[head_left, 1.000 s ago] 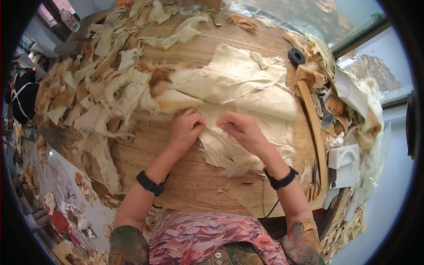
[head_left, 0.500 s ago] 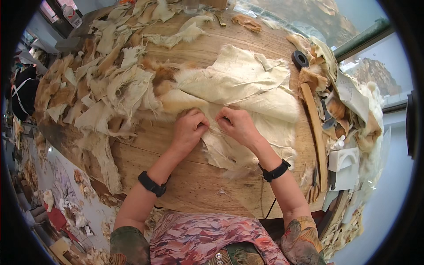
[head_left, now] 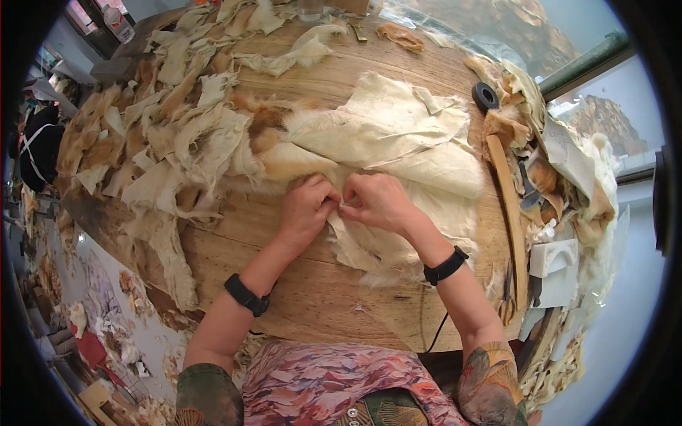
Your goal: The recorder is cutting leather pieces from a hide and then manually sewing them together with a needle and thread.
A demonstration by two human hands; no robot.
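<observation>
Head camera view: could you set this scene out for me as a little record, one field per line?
Left hand: pinching at the left edge of a pale hide
Right hand: curled close beside the left hand; whether it grips anything is too small to tell
Wrists: a black band on each
Surface: wooden table
Left side: heaped cream and tan hide scraps
Right side: long wooden strip, scissors next to its near end
Beyond the strip: black ring

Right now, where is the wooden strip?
In the head view, the wooden strip lies on the right of the table, between the pale hide and white block.
</observation>
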